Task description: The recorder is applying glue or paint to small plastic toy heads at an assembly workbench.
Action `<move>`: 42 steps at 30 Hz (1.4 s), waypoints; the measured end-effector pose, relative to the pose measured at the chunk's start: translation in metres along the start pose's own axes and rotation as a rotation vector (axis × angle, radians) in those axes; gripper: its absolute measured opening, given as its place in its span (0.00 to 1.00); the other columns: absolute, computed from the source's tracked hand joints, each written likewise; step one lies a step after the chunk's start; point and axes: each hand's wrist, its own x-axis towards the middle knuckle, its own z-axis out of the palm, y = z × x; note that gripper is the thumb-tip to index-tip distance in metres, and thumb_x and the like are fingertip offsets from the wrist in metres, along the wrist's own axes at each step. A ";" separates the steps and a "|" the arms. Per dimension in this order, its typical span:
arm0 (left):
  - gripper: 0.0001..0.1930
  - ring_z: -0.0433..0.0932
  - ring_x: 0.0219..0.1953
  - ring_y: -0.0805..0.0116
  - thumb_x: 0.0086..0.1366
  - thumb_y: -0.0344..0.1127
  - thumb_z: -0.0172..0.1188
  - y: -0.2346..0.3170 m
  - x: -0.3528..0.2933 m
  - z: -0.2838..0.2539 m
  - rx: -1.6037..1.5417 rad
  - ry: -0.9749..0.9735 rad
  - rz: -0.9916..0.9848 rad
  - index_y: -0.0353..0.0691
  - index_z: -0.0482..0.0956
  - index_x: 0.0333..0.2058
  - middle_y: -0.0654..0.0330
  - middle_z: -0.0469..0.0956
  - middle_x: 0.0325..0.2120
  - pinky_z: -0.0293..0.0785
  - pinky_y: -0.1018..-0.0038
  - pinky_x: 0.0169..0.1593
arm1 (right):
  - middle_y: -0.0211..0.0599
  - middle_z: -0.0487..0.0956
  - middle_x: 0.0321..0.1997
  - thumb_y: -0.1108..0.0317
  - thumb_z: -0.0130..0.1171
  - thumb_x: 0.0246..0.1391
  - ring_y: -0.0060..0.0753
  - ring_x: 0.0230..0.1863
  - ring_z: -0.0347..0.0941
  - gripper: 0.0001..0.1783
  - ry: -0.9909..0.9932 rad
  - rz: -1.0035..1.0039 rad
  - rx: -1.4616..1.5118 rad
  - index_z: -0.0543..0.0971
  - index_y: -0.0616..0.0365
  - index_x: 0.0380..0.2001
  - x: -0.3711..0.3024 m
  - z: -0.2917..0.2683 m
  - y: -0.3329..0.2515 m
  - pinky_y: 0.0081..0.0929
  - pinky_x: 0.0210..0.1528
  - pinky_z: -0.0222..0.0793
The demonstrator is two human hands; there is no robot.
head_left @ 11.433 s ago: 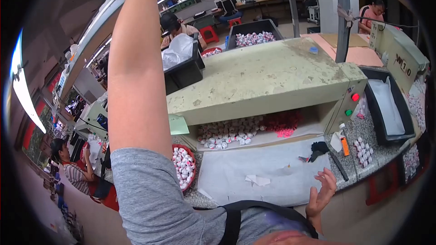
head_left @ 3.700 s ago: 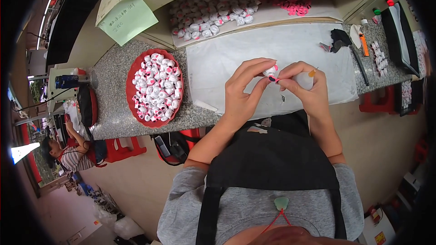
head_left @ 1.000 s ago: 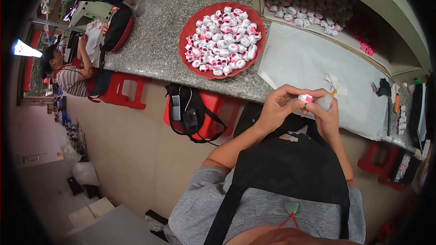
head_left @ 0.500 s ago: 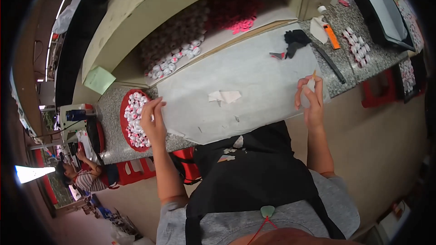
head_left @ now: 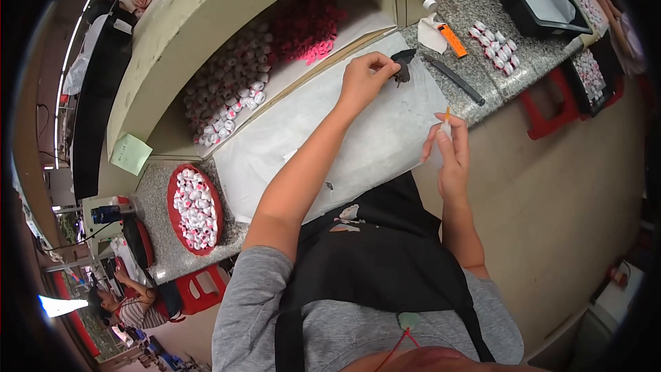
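Observation:
My left hand reaches across to the far side of the white sheet, its thumb and fingers pinched on a crumpled black cloth. Part of the cloth is hidden by the fingertips. Near the right edge of the sheet, my right hand is wrapped round a small whitish squeeze bottle with an orange nozzle pointing up. A bit of white cloth on the sheet is mostly covered by my left forearm.
Left stands a red basket of small white-and-pink pieces. More white pieces and pink pieces lie under the cream hood. Right are a black bar, an orange strip, rows of pieces and a black tray.
My left hand has moved from beside the red basket to the black cloth and closed on it. My right hand still holds the bottle. The view has shifted right.

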 end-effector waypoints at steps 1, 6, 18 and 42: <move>0.07 0.68 0.23 0.80 0.49 0.33 0.56 0.005 -0.010 -0.002 -0.251 -0.015 -0.006 0.35 0.73 0.24 0.64 0.71 0.19 0.62 0.84 0.28 | 0.33 0.64 0.22 0.70 0.40 0.49 0.20 0.20 0.61 0.14 -0.017 -0.017 0.002 0.59 0.63 0.41 -0.003 0.005 -0.001 0.16 0.23 0.60; 0.06 0.69 0.25 0.81 0.49 0.28 0.55 0.017 -0.075 -0.014 -0.517 0.048 0.086 0.32 0.72 0.26 0.64 0.72 0.21 0.64 0.85 0.29 | 0.34 0.66 0.23 0.71 0.41 0.49 0.20 0.21 0.63 0.15 -0.091 -0.114 -0.069 0.59 0.64 0.41 -0.018 0.047 0.002 0.15 0.24 0.61; 0.06 0.69 0.29 0.77 0.50 0.26 0.54 -0.012 -0.157 -0.031 -0.949 0.239 -0.043 0.32 0.73 0.28 0.61 0.72 0.25 0.65 0.81 0.35 | 0.34 0.69 0.16 0.68 0.42 0.50 0.23 0.17 0.67 0.09 -0.158 -0.141 -0.495 0.61 0.62 0.33 -0.047 0.093 0.031 0.18 0.20 0.63; 0.04 0.70 0.28 0.76 0.49 0.24 0.53 -0.034 -0.164 -0.021 -1.142 0.095 -0.143 0.32 0.73 0.26 0.60 0.70 0.29 0.65 0.82 0.35 | 0.31 0.67 0.15 0.66 0.40 0.51 0.20 0.18 0.65 0.09 -0.323 0.057 -0.418 0.63 0.62 0.29 -0.051 0.073 0.045 0.16 0.23 0.62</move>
